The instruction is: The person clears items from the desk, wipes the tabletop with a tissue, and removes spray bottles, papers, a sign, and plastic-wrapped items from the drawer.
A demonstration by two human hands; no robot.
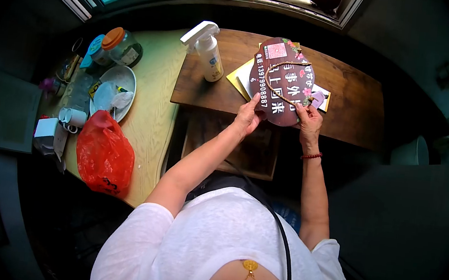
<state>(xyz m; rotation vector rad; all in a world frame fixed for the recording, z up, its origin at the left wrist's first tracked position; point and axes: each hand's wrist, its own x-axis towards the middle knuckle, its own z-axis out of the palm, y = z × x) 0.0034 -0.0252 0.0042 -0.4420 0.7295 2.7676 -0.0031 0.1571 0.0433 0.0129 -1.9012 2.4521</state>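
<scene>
My left hand [248,116] and my right hand [309,121] grip the lower edge of a dark brown hanging sign [277,104] with white lettering, pink flowers and a QR code. A twisted cord [271,86] lies in a loop across its face. The sign is held over the brown wooden desk [342,110]. Partly hidden behind it are a yellow and white flat item [240,79] and a small purple object [317,99] close to my right fingers. Left of the sign, a white spray bottle [209,57] stands upright on the desk.
On the pale wooden table [156,86] at left lie a red plastic bag [104,152], a white plate [130,82] with small items, and a white mug [75,118]. An orange-lidded jar [123,48] stands farther back. Below the desk is an open drawer [233,160]. A black cable [283,236] crosses my chest.
</scene>
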